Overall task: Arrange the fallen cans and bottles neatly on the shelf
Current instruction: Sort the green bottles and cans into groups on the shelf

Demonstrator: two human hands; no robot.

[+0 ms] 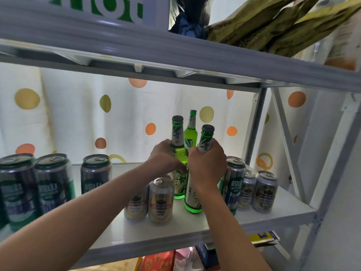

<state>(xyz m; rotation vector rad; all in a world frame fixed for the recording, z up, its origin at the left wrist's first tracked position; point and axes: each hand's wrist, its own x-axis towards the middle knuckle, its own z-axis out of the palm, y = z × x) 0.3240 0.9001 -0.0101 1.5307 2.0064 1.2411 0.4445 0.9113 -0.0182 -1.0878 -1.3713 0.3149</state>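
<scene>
Three green glass bottles stand upright on the white shelf [214, 223]. My left hand [165, 159] grips the left bottle [177, 133] at its shoulder. My right hand [208, 163] grips the nearer bottle [205, 139] around its neck. The third bottle [191, 126] stands behind them, untouched. Two short silver cans [161, 200] stand in front of the left bottle, partly hidden by my left forearm. A tall dark can [233, 182] and two short silver cans [264, 191] stand to the right. Three tall dark cans [52, 182] stand at the left.
The shelf above [175, 55] hangs low over the bottle tops, carrying crumpled brown paper [273, 22]. A dotted curtain [78, 114] backs the shelf. A grey upright post [254, 126] bounds the right side. Boxes and packets [261, 237] lie on the level below.
</scene>
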